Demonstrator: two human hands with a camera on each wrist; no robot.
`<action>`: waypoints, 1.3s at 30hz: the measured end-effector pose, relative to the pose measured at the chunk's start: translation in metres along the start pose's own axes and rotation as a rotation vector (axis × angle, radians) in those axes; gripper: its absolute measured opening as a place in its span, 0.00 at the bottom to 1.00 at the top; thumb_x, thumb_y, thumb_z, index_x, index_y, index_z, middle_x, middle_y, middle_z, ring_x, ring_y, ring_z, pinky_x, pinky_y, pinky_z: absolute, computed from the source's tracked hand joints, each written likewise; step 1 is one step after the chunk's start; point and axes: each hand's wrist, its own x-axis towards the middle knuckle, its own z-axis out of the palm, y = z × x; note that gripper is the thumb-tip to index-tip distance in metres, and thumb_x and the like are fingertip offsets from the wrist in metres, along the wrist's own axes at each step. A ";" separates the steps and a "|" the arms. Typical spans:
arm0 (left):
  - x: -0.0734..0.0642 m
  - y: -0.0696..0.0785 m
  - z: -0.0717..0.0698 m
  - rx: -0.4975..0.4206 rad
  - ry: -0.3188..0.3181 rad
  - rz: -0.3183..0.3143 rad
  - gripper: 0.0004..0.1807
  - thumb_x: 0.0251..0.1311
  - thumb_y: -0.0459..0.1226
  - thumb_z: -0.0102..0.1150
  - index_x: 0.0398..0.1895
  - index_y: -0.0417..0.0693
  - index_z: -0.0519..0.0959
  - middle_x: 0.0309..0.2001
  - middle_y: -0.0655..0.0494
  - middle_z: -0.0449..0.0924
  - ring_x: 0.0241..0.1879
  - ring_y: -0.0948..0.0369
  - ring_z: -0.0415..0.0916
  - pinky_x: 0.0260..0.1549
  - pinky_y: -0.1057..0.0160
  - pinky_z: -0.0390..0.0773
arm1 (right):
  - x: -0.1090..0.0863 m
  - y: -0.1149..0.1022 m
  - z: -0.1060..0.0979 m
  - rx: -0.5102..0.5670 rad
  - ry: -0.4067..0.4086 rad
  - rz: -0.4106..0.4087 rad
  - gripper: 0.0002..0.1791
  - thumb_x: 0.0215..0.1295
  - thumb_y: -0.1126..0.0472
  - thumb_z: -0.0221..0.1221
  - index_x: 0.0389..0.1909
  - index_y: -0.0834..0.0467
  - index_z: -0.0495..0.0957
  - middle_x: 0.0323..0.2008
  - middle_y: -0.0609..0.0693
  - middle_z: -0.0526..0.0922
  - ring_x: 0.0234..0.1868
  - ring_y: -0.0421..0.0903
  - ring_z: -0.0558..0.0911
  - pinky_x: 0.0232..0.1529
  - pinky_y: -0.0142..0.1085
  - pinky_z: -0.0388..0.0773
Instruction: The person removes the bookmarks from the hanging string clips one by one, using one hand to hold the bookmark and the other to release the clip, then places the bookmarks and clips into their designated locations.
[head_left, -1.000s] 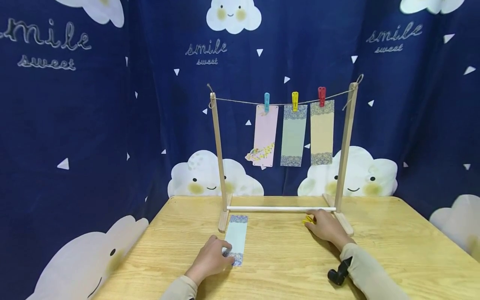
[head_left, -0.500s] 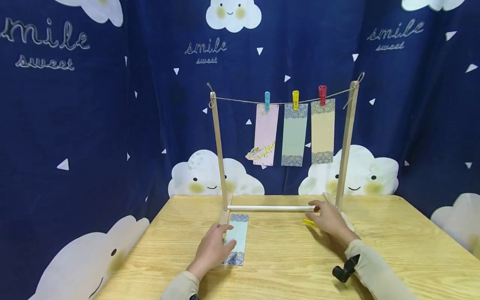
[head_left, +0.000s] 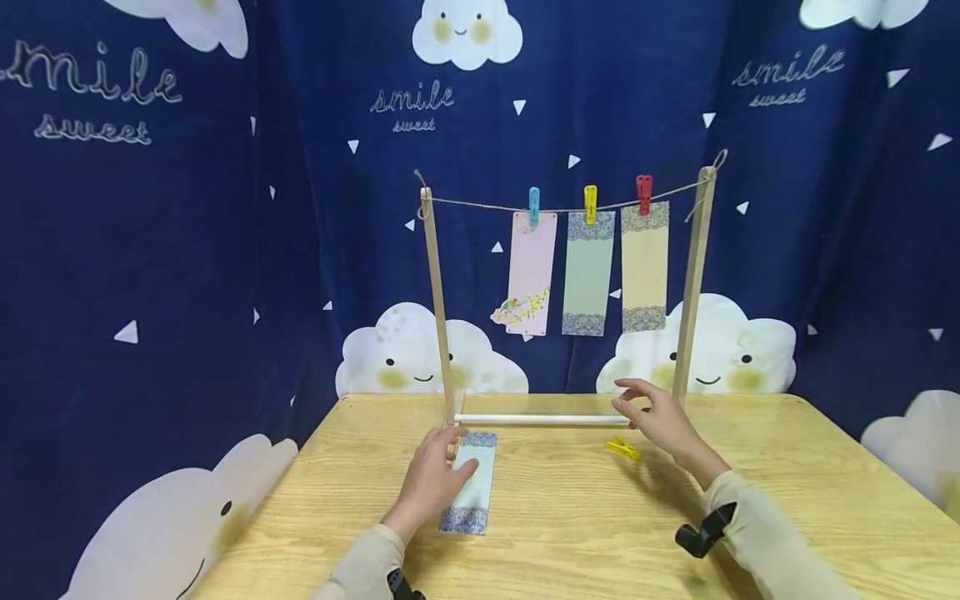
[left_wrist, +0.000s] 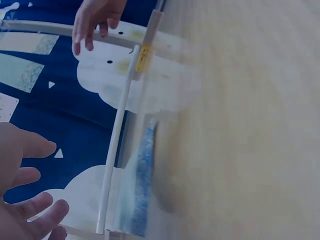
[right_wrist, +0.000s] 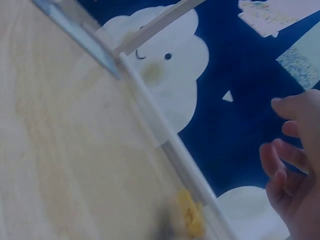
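Observation:
My left hand (head_left: 435, 482) hovers over a pale blue card (head_left: 474, 475) with lace-patterned ends, lying on the table. Its fingers are spread and nothing is in them; in the left wrist view the card (left_wrist: 135, 195) lies to the right of the fingers. My right hand (head_left: 663, 423) is raised in front of the white crossbar (head_left: 540, 420), fingers loosely bent and holding nothing. Below it a yellow clothespin (head_left: 623, 448) lies on the wood. The right wrist view shows that clothespin (right_wrist: 191, 214) well away from the fingers.
A wooden frame stands at the back, its string (head_left: 480, 204) strung between two posts. On it hang a pink card (head_left: 531, 267), a green card (head_left: 588, 275) and a beige card (head_left: 645, 267), under blue, yellow and red clothespins. A blue cloud-print curtain (head_left: 300, 208) surrounds the table (head_left: 555, 533).
My right hand has let go of the yellow clothespin and lifted away from it. My left hand has come off the card's near end and moved up and forward; the card stays on the table.

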 end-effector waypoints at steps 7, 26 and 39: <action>0.018 0.006 -0.002 -0.094 0.049 -0.001 0.26 0.60 0.33 0.74 0.62 0.42 0.78 0.51 0.43 0.77 0.47 0.42 0.79 0.38 0.51 0.82 | 0.011 -0.020 -0.015 0.190 0.006 0.041 0.29 0.79 0.55 0.59 0.74 0.63 0.67 0.52 0.62 0.77 0.31 0.50 0.81 0.23 0.35 0.74; 0.046 0.019 -0.005 -0.285 0.065 -0.079 0.27 0.61 0.32 0.73 0.63 0.42 0.76 0.52 0.43 0.77 0.49 0.43 0.79 0.41 0.50 0.83 | 0.031 -0.060 -0.035 0.286 0.051 -0.036 0.31 0.78 0.56 0.59 0.77 0.60 0.64 0.53 0.61 0.76 0.30 0.44 0.80 0.23 0.33 0.75; 0.070 0.027 -0.001 -0.447 0.053 -0.173 0.32 0.64 0.38 0.72 0.68 0.45 0.70 0.56 0.45 0.75 0.55 0.47 0.77 0.49 0.49 0.81 | 0.052 -0.091 -0.041 0.344 0.087 -0.110 0.33 0.77 0.58 0.60 0.76 0.63 0.62 0.47 0.51 0.78 0.28 0.41 0.79 0.21 0.27 0.72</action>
